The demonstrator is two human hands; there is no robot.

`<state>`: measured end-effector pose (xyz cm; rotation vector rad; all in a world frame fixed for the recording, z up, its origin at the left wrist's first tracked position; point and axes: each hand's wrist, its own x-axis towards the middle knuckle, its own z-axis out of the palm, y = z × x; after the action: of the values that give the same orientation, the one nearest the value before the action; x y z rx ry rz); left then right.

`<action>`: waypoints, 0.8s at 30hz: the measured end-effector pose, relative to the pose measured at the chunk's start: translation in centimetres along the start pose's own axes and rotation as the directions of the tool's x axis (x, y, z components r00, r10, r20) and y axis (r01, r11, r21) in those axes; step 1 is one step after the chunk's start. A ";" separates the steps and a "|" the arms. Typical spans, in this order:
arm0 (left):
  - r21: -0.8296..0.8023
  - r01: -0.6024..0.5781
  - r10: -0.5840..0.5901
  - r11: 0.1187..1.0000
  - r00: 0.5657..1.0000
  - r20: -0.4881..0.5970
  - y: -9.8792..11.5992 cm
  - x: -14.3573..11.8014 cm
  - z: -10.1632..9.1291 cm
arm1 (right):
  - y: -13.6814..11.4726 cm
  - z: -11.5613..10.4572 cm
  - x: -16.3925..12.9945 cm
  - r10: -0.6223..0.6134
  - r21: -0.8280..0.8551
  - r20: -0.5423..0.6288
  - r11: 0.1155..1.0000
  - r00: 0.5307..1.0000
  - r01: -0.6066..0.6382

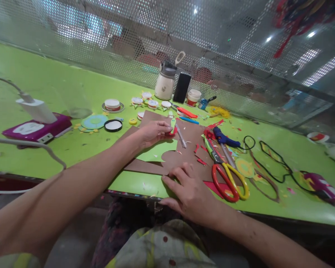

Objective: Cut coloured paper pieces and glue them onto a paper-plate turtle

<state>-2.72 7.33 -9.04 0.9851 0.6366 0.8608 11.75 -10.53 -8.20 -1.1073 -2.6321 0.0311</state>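
The green table (58, 89) carries brown card (184, 156) at its near edge, scissors (229, 175) beside it, a jug (165, 83) at the far edge, and a purple box (37, 128) toward the left.

Lime-green table (72, 89), brown card (190, 152), red-and-yellow scissors (229, 178), magenta box (39, 130), silver perforated screen (128, 37)

The left hand (153, 133) covers most of a small red and green cutout (172, 125), so its shape cannot be told. The right hand (190, 195) hides the tabletop (72, 145) edge beneath. Behind the mesh screen (128, 44), everything blurs.
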 end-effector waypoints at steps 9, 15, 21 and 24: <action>0.016 0.019 -0.019 1.000 1.000 -0.001 0.2 -0.1 0.1 | 0.3 0.0 -0.1 0.035 0.128 -0.013 0.991 0.999 -0.033; 0.016 0.015 -0.015 1.000 1.000 -0.007 0.2 -0.1 0.0 | 0.5 -0.1 -0.3 0.079 0.198 -0.070 0.978 0.994 -0.063; 0.033 0.005 -0.005 0.999 1.000 0.006 0.2 -0.1 -0.1 | 0.8 -0.5 -0.4 0.133 0.281 -0.141 0.956 0.981 -0.089; 0.048 0.003 -0.004 0.999 1.000 0.023 0.2 -0.2 0.0 | 1.8 -0.9 -0.1 0.157 0.300 -0.196 0.949 0.968 -0.093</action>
<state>-2.92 7.24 -8.84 1.0354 0.6412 0.8334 13.28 -9.42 -7.57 -1.1053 -2.2717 0.2940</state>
